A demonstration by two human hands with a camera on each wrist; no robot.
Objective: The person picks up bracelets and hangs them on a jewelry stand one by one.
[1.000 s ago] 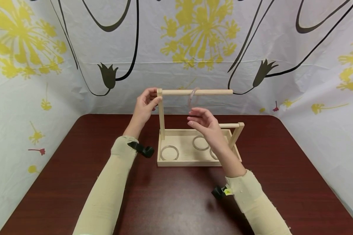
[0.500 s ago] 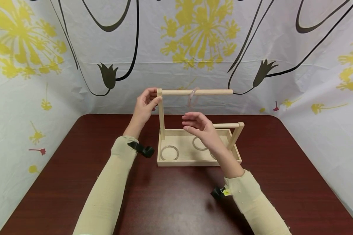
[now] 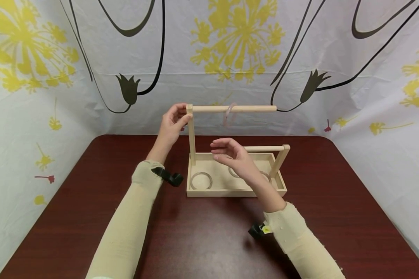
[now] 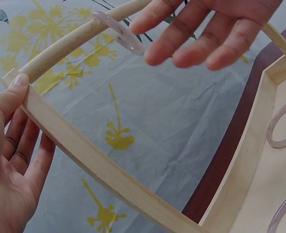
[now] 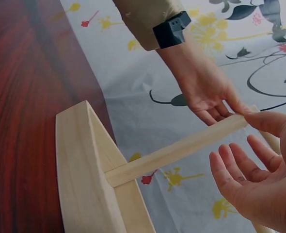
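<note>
Left hand steadying upright post, right hand hovering, fingers relaxed.

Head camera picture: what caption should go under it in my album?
A left hand steadies a wooden rack while the empty right hand hovers under a clear ring on its top bar.

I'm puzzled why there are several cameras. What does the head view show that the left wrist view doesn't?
Only the head view shows the whole scene: the dark red table, both sleeved arms, the full wooden stand with its low rail, and the ring hanging from the top rail.

Only the left wrist view shows, close up, the left hand's thumb pressing the post's top corner.

Both show the left hand at the post, the right hand open and holding nothing, the hanging ring, and rings lying in the tray.
</note>
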